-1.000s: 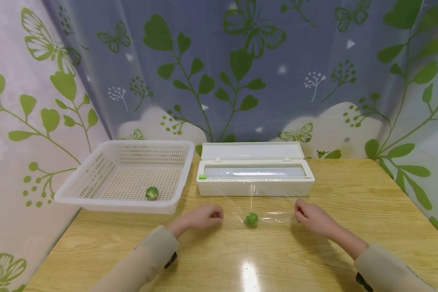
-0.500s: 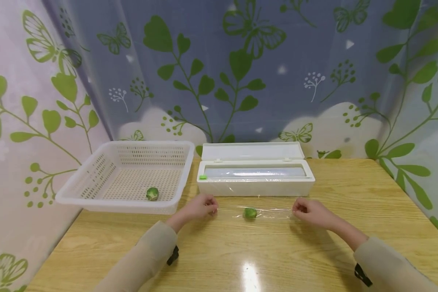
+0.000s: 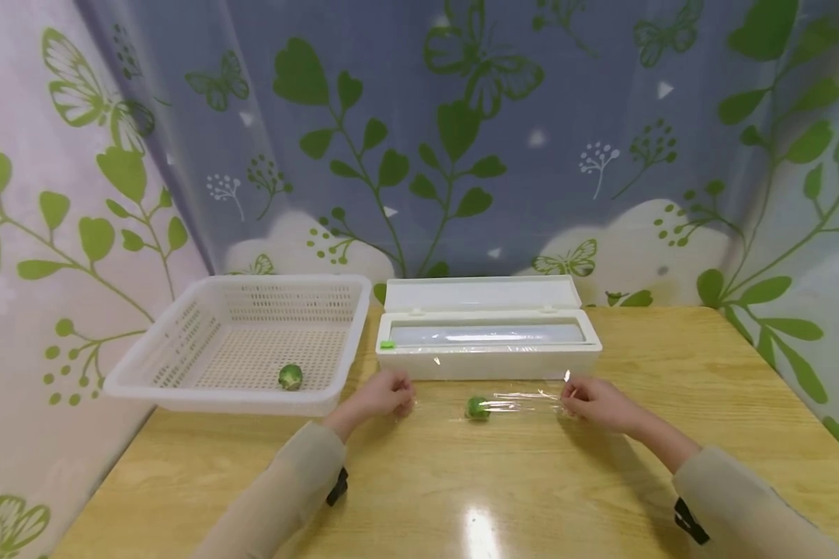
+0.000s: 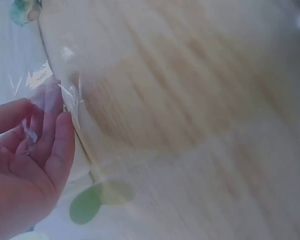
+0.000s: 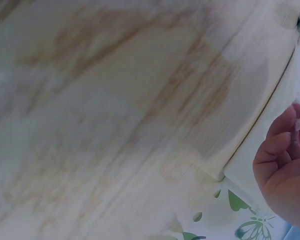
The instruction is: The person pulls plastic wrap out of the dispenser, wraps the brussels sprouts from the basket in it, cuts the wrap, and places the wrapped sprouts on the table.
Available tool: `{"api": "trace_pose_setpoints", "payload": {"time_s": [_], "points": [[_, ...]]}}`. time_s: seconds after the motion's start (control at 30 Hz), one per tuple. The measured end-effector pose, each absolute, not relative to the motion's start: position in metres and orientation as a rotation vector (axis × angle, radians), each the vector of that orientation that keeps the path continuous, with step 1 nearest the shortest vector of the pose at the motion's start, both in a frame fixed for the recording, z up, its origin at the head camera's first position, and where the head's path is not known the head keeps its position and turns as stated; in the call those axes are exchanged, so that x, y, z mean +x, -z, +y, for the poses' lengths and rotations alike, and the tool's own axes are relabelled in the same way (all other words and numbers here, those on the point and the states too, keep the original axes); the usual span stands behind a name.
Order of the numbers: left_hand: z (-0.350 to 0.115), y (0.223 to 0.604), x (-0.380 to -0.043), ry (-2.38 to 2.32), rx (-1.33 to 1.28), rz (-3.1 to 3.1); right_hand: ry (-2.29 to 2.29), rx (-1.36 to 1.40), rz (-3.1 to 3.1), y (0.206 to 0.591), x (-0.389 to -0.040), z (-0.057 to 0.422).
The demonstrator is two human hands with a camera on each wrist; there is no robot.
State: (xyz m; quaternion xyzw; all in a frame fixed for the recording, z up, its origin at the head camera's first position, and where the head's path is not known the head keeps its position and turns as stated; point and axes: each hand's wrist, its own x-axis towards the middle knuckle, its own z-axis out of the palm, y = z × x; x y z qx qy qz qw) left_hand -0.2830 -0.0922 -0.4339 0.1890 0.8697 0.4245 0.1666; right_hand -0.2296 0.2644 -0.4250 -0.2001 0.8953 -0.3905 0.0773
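My left hand (image 3: 384, 394) pinches one end of a sheet of clear cling film (image 3: 524, 401) between thumb and fingers. Opposite it, my right hand (image 3: 599, 402) pinches the other end, with a crumpled bit of film showing at its fingertips (image 5: 296, 107). Between the hands, a small green Brussels sprout (image 3: 475, 409) sits on the table with film overlapping it. Right behind stands a white cling film dispenser (image 3: 489, 366), lid raised, its roll (image 3: 489, 335) showing inside. In the left wrist view, wrinkled film lies across the fingers (image 4: 50, 130).
A white perforated basket (image 3: 224, 400) stands at the left and holds another Brussels sprout (image 3: 290, 377). A green slider (image 3: 388, 345) sits at the dispenser's left end. Behind the wooden table (image 3: 405, 481) hangs a leaf-patterned curtain (image 3: 419, 140).
My left hand has moved away from me, toward the dispenser, and the film's near edge has gone back over the sprout with it. My right hand has shifted only slightly, still pinching film.
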Motion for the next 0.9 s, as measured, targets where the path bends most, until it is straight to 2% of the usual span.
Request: {"api": "trace_pose_setpoints", "payload": {"time_s": [0.5, 0.77, 0.9], "points": [[-0.089, 0.431, -0.280, -0.616, 0.612, 2.870, 0.805, -0.658, 2.926, 0.436, -0.236, 0.254], [-0.091, 0.432, -0.281, -0.963, 0.650, 2.683, 0.820, -0.689, 2.914, 0.439, -0.234, 0.253], [-0.091, 0.429, -0.281, -0.987, 0.677, 2.692, 0.750, -0.645, 2.953, 0.435, -0.234, 0.255]]}}
